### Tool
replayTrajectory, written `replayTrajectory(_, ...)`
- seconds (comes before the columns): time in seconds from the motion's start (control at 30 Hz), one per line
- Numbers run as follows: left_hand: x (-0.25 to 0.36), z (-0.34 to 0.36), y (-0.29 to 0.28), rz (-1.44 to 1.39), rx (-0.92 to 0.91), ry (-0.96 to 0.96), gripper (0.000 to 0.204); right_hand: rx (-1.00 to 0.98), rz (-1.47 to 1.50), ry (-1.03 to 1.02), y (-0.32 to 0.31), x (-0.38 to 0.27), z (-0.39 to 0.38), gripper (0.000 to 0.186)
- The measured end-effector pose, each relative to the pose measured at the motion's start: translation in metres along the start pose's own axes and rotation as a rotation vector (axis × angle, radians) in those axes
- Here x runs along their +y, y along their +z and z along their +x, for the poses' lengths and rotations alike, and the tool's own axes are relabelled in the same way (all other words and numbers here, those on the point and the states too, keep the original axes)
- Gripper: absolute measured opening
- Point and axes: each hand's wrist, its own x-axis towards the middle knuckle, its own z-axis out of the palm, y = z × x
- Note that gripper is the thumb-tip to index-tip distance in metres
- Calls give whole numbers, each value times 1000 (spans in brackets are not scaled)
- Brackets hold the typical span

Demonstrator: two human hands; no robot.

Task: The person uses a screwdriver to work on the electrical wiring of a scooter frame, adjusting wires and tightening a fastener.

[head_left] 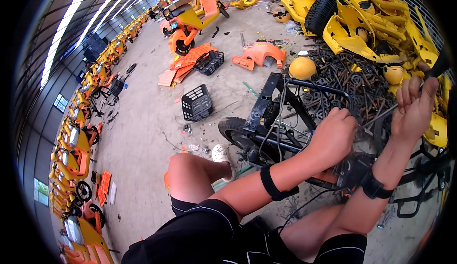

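1) Head view: left hand (335,131) curled, contents hidden; right hand (412,104) pinching dark handle (441,64)
2) Black frame (261,108) left of left hand might shift under a hard push
3) Dark handle could slip if pinched loosely, striking left hand

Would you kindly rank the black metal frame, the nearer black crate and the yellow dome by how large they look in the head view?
1. Black metal frame, largest
2. Nearer black crate
3. Yellow dome, smallest
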Motion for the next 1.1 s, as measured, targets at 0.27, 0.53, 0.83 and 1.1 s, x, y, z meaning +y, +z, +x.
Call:
replayTrajectory(0.27,-1,1,-2,19,23,12,9,204,-125,-63,15,1,-2,43)
replayTrajectory(0.53,-9,-1,-13,-81,56,-36,10,32,-834,-404,1,12,-10,36)
replayTrajectory(0.83,1,3,-4,-30,-18,19,11,85,-31,-262,11,-71,-35,47)
replayTrajectory(1.1,0,4,-2,-15,-19,9,10,-25,-53,-260,23,-24,-34,48)
